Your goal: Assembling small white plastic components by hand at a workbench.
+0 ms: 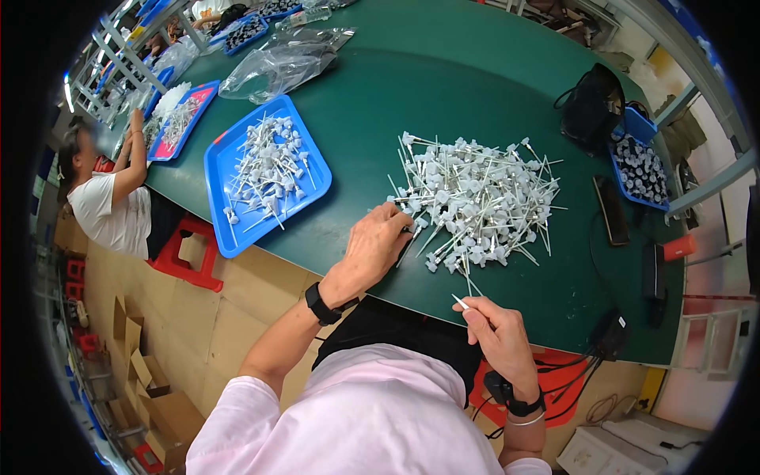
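Item one: my left hand (378,241), fingers curled and pressed down on the near-left fringe of the pile (477,202) of white capped sticks, mid-tabletop (443,87); whether it pinches one I cannot tell. Item two: my right hand (499,336), near the front edge, fingers pinching a single stick (460,302) by its lower end, tip pointing up-left toward the pile. Item three: blue tray (220,170) at the left edge, holding more sticks laid loosely. Item four: clear bags (273,67) beyond the tray. Item five: black bag (592,107) and a small blue bin (641,170) of pieces at the right end. Item six: a co-worker (111,198) seated at the far left over another tray (182,119). Risk, as I judge it: the sticks lie tangled, so a pull may drag neighbours off the front edge; the pinched stick is thin and may slip or bend.
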`<state>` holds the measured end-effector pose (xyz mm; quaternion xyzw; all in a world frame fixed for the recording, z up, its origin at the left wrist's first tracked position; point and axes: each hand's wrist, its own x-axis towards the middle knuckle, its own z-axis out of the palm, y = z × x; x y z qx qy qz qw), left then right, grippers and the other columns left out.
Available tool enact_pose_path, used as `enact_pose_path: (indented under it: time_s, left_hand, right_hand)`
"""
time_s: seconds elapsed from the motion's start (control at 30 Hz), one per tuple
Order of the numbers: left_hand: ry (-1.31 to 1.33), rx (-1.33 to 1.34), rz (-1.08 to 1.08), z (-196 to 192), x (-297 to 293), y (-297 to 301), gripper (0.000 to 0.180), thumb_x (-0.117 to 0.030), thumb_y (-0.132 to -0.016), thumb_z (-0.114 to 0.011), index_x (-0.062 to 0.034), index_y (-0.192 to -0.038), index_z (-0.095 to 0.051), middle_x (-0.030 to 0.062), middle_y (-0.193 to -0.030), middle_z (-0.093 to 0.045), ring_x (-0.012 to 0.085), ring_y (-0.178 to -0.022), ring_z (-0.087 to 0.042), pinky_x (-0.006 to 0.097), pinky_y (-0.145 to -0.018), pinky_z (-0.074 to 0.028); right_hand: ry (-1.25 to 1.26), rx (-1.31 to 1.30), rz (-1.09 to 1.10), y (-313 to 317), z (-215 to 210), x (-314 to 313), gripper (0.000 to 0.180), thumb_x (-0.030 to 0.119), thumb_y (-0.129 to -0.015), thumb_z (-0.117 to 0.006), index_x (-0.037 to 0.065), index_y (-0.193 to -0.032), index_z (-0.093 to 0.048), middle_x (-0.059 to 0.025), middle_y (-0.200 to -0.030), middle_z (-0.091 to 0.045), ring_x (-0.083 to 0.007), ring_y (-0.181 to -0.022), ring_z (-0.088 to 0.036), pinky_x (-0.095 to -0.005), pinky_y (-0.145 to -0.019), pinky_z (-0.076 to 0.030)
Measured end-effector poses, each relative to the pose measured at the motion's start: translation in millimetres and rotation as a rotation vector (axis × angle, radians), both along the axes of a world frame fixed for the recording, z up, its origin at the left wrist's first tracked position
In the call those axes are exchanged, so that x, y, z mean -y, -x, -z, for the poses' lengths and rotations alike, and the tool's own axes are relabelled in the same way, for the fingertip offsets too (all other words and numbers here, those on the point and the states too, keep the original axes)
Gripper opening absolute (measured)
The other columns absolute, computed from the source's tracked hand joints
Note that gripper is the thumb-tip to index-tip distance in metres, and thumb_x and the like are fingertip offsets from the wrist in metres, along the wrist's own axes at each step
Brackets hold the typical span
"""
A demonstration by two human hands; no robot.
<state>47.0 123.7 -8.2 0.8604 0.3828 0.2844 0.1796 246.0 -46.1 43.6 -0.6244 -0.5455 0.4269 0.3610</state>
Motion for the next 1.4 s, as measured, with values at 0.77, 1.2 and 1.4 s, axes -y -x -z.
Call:
enact_pose_path:
  time_s: [0.77,1.2,1.4]
  left_hand:
    - [1.032,0.79,0.128,-13,73,28,0.027,-0.001,-0.092,-0.07,0.0026,-0.118,-0.068,0.0088,-0.109,-0.07,0.0112,-0.093,-0.067,0.022,-0.075,-0.056]
    - [1.028,0.82,0.134,-3,74,29,0.022,-0.002,-0.093,-0.069,0.0041,-0.114,-0.069,0.0089,-0.107,-0.068,0.0115,-0.088,-0.064,0.024,-0.074,-0.056]
    - [1.039,0.806,0.166,0,74,31,0.023,-0.006,-0.094,-0.068,0.0036,-0.115,-0.069,0.0124,-0.11,-0.068,0.0154,-0.091,-0.066,0.027,-0.075,-0.058]
  right_hand:
    - [-0.371,0.554,0.009,46,0,-24,0.016,0.02,-0.095,-0.065,0.008,-0.106,-0.06,-0.0099,-0.071,-0.057,-0.0306,-0.055,-0.061,-0.0411,-0.048,-0.047]
    - [-0.363,0.737,-0.008,53,-11,-21,0.02,0.022,-0.094,-0.066,0.008,-0.105,-0.059,-0.0058,-0.071,-0.054,-0.0214,-0.058,-0.062,-0.0362,-0.047,-0.049]
    - [-0.388,0.764,0.0,54,-12,-21,0.018,0.024,-0.094,-0.066,0.009,-0.102,-0.059,-0.0049,-0.071,-0.052,-0.0196,-0.057,-0.061,-0.0349,-0.046,-0.048]
